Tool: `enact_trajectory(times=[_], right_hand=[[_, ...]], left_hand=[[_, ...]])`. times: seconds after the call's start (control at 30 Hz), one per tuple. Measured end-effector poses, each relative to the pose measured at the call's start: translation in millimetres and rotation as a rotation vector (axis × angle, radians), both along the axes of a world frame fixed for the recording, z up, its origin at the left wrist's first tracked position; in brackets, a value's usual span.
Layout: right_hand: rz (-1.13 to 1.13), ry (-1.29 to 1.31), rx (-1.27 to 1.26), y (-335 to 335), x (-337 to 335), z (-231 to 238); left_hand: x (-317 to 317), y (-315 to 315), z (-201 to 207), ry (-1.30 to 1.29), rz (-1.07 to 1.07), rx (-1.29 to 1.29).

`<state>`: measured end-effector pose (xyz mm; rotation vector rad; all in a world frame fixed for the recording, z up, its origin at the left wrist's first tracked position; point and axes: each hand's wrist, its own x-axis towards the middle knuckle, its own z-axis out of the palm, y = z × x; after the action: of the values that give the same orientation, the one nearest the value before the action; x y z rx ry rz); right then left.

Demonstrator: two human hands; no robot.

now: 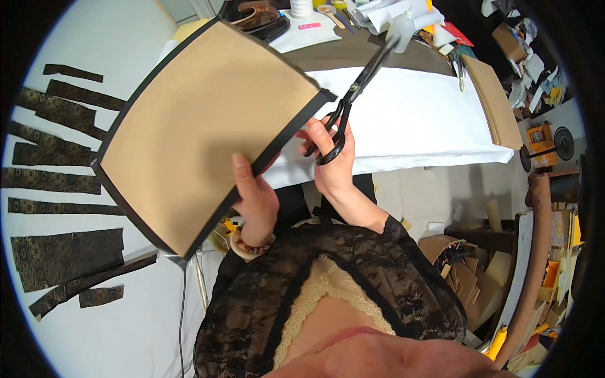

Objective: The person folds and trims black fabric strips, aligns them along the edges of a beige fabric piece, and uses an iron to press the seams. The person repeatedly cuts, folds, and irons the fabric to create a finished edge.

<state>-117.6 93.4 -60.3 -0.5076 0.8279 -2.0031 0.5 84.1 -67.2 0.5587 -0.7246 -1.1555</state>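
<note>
My left hand (257, 205) grips the near right edge of a tan board (201, 126) bordered with black strips, its thumb on the tan face and the other fingers hidden beneath. The board is held up and tilted over the table's left part. In my right hand (337, 154) is a pair of black-handled scissors (356, 91), my fingers through the handle loops. Their long blades point up and away to the right, and look closed together. The scissors are close to the board's right corner, where a bit of black strip sticks out.
Dark patterned fabric strips (69, 252) lie on the white surface at left. A white-covered table (416, 126) stretches ahead, with tan boards (491, 101) stacked at its right end. Tools and paper rolls (378, 16) clutter the back. Boxes and scraps (466, 277) crowd the floor at right.
</note>
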Motion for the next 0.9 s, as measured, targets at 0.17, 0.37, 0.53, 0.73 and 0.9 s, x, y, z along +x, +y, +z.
enact_trajectory(times=[0.17,0.37,0.53,0.73,0.9], right_hand=[[-0.002,-0.127,-0.001,-8,-17,45],[0.085,-0.080,0.031,-6,-26,52],[0.169,-0.003,0.072,-23,-33,60],[0.063,0.343,0.071,-23,-40,18],[-0.148,0.755,0.016,24,-55,-42]], left_hand=[[17,-18,-41,-0.355,0.072,-0.093],[74,-84,42,-0.369,0.380,-0.371],[92,-126,49,-0.281,0.313,-0.527],[118,-126,13,0.106,0.068,-0.479],[141,-87,12,0.357,0.060,-0.515]])
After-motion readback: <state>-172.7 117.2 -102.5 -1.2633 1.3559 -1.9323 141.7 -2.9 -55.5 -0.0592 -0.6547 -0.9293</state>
